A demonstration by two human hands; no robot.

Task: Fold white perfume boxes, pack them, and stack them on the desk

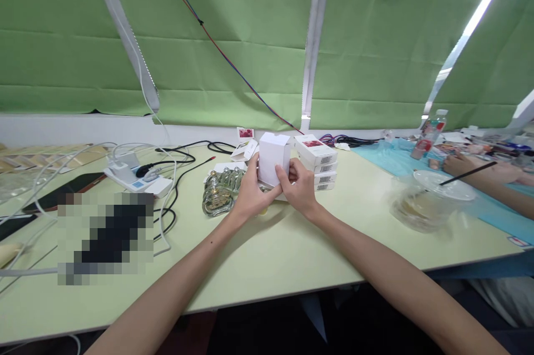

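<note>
Both of my hands hold a small white carton box [273, 157] upright above the pale green table [292, 249]. My left hand [250, 191] grips its left side, fingers closed around it. My right hand [298, 185] pinches the right side and lower edge. Just left of the hands stand several clear glass bottles [219, 191]. Behind the box lies a stack of white boxes with barcodes and red pictures [319, 166].
A white power strip [136, 177] with cables lies at the left, next to a dark phone [69, 188]. A clear plastic lidded bowl [429, 202] sits at the right. Another person's hands [463, 166] work on a blue mat [396, 160] far right, near a drink bottle [428, 135].
</note>
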